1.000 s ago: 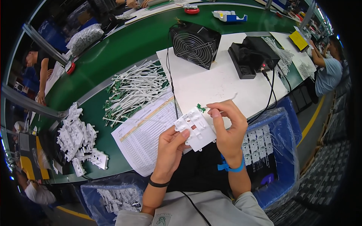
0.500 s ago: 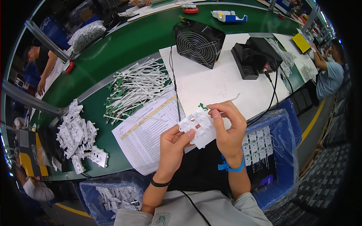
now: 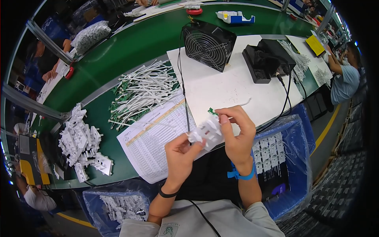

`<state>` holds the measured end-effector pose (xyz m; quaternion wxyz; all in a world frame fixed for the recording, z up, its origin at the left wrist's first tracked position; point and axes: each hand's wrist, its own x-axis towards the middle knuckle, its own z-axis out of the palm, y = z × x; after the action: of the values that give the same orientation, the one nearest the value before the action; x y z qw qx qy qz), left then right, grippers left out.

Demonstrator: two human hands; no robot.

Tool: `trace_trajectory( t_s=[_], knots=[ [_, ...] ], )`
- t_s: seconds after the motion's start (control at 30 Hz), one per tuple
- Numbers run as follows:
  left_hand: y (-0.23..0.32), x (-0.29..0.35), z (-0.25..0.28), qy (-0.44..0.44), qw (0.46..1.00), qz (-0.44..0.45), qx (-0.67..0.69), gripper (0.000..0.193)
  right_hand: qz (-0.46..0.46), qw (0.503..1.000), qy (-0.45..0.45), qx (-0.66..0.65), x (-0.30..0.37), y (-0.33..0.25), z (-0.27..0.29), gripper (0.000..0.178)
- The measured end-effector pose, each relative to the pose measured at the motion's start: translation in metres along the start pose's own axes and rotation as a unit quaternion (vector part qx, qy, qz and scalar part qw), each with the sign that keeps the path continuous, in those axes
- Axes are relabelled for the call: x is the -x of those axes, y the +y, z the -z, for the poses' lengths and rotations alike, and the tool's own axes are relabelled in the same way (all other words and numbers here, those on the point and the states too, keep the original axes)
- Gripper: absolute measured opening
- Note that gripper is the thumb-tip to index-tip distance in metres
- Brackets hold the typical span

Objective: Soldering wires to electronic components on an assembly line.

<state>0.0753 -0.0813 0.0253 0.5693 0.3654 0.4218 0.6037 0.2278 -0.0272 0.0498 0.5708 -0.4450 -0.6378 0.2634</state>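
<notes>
the white plastic part (image 3: 212,128) looks blurred.

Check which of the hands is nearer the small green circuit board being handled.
Right. The right hand pinches at the green board; the left hand grips the white plastic part toward its lower left, farther from the board.

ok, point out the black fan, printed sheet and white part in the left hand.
Black fan (image 3: 208,47): head view, on its round wire grille.
Printed sheet (image 3: 154,141): head view, mid-page.
White part (image 3: 213,128): head view, on its face, which is blurred here.
</notes>
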Motion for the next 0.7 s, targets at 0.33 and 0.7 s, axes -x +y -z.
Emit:
trace_trajectory(
  t_s=[0.33,0.7],
  knots=[
    [0.011,-0.020,0.034,0.053,0.968,0.053,0.241,0.026,-0.033,0.996,0.073,-0.036,-0.001,0.011,0.017,0.015],
    [0.000,-0.012,0.020,0.043,0.998,-0.008,-0.046,0.026,-0.032,0.999,-0.006,-0.021,0.006,0.012,0.006,0.016]
  ],
)
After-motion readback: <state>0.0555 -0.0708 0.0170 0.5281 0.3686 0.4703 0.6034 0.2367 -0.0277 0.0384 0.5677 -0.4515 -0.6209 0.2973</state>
